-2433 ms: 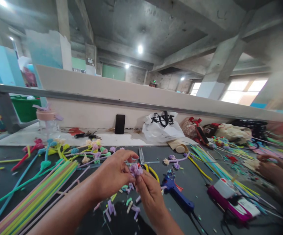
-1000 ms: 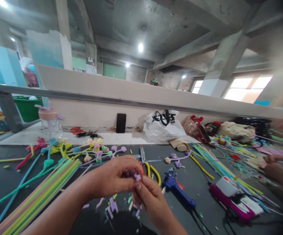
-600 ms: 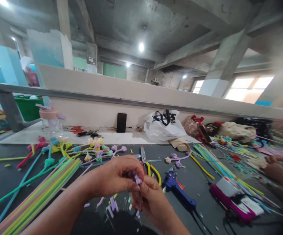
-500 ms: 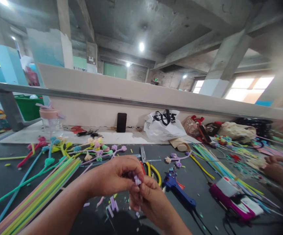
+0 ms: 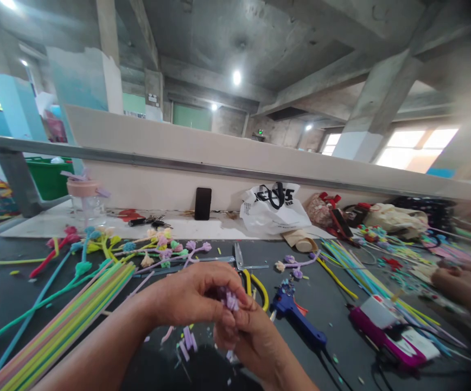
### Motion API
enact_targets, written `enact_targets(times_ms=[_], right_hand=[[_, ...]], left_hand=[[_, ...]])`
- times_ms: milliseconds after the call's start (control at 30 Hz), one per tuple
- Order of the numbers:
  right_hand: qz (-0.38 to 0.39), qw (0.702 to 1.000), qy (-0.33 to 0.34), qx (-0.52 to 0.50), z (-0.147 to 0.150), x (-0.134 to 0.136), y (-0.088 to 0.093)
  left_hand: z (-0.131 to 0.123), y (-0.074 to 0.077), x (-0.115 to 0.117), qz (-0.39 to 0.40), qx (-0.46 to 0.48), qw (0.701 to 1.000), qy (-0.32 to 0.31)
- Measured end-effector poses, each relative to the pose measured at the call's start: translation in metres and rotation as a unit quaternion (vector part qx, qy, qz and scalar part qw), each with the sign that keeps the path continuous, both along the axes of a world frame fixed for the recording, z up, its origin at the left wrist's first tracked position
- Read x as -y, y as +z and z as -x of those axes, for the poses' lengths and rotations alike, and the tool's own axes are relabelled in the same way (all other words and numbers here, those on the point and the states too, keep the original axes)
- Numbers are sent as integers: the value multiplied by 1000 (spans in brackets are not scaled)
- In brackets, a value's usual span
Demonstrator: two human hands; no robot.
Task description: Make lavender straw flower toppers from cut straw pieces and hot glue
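Both my hands meet over the dark table near its front edge. My left hand (image 5: 190,296) is curled with its fingertips pinching a small purple flower-shaped piece (image 5: 229,298). My right hand (image 5: 255,339) is closed beneath it, its fingers pressed against the same piece. Short purple cut bits (image 5: 186,341) lie on the table right under my hands. Behind my hands lie scissors with yellow handles (image 5: 243,269), and to their right a blue glue gun (image 5: 296,320).
A bundle of pastel straws (image 5: 64,323) lies at the left. Finished straw flowers (image 5: 154,247) sit behind it. A white plastic bag (image 5: 274,212), black phone (image 5: 203,203) and jar (image 5: 84,203) stand by the wall. Another person's hands (image 5: 459,285) work at the right near a pink box (image 5: 390,334).
My hands have sunk a little and closed tighter round the purple piece, the right hand curling under the left. The other person's hands shifted slightly at the right.
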State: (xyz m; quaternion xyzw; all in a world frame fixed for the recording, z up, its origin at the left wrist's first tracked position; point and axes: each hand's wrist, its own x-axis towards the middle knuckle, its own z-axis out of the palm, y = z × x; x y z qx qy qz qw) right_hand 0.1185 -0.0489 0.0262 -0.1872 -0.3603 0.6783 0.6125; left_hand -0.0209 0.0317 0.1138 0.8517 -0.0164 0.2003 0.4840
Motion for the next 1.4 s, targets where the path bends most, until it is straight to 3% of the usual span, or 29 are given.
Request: enact_targets(times_ms=[200,333,567,1067,1233,1400], right_hand=[[-46,997,-51,-16,-6,1,7],[-70,995,-72,-22,-7,1,11],[-65,995,-74,-20,-7,-1,7],[-49,991,-117,-36,-4,-1,9],[-31,993,-112,-35,-3,-2,8],[-36,993,-110,-24,-2,-2,10]], left_hand=[[1,0,3,125,14,986,107],[-1,9,10,68,24,978,197],[-8,14,25,8,-25,967,253],[-11,6,19,-11,-42,964,262],[-11,9,19,-74,-18,951,299],[-9,11,19,-103,2,950,296]])
